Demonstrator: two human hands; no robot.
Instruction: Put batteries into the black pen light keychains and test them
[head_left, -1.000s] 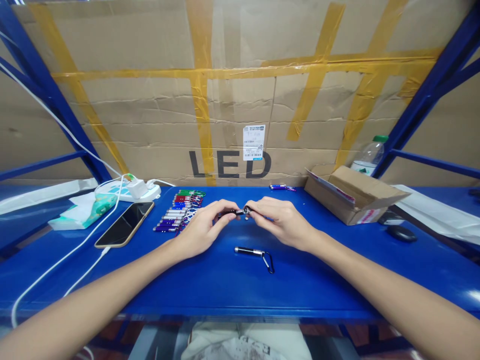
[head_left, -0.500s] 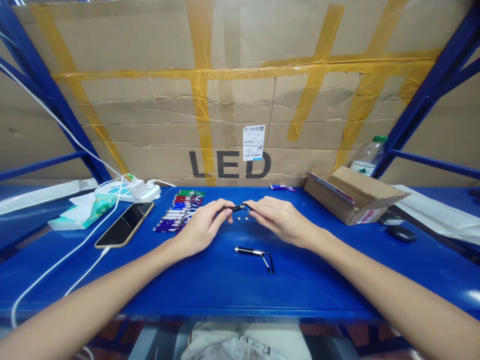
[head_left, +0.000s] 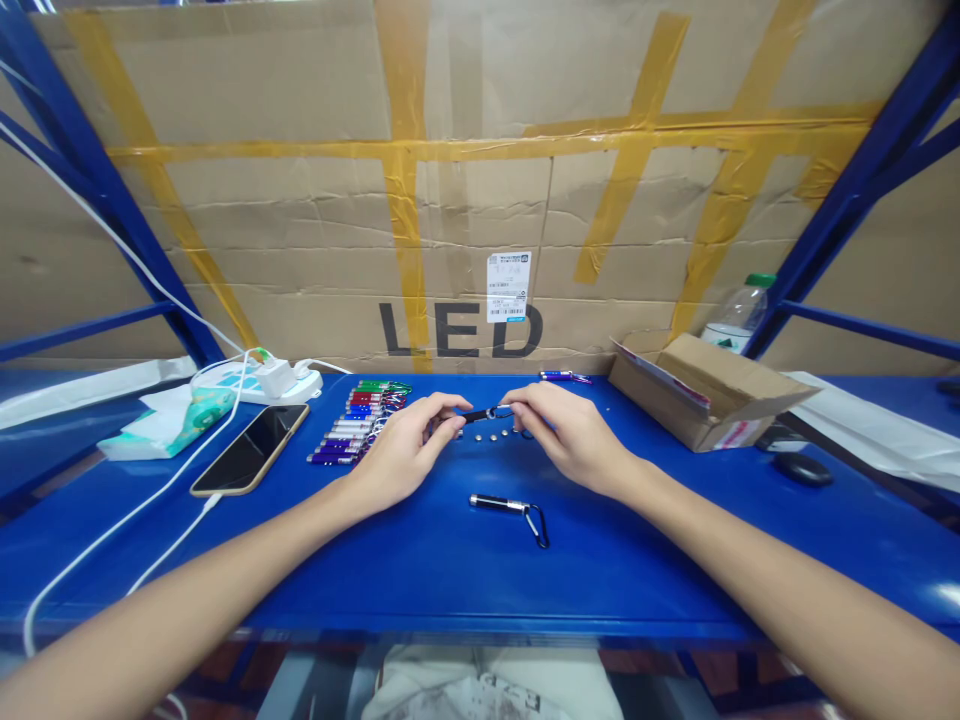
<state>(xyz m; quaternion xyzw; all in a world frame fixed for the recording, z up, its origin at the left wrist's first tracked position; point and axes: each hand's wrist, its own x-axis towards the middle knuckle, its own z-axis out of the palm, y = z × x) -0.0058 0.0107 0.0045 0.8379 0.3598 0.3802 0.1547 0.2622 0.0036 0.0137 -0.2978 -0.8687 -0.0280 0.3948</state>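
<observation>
My left hand (head_left: 405, 450) pinches the body of a small black keychain flashlight (head_left: 475, 414) just above the blue table (head_left: 450, 570). My right hand (head_left: 564, 432) is closed on its other end, by the ring and clip. Three small silver button cells (head_left: 490, 437) lie on the table below the flashlight. A second black flashlight with a carabiner (head_left: 510, 508) lies nearer to me. A row of several coloured flashlights (head_left: 356, 424) lies to the left of my left hand.
A phone (head_left: 250, 449) on a white cable and a white power strip (head_left: 255, 381) lie at the left, beside a tissue pack (head_left: 161, 424). An open cardboard box (head_left: 697, 390), a bottle (head_left: 736, 312) and a dark mouse (head_left: 802, 467) are at the right. One purple flashlight (head_left: 562, 376) lies by the cardboard wall.
The flashlight's end has come apart between my hands. Small silver button cells now lie on the table below it, and my right hand has drawn slightly to the right.
</observation>
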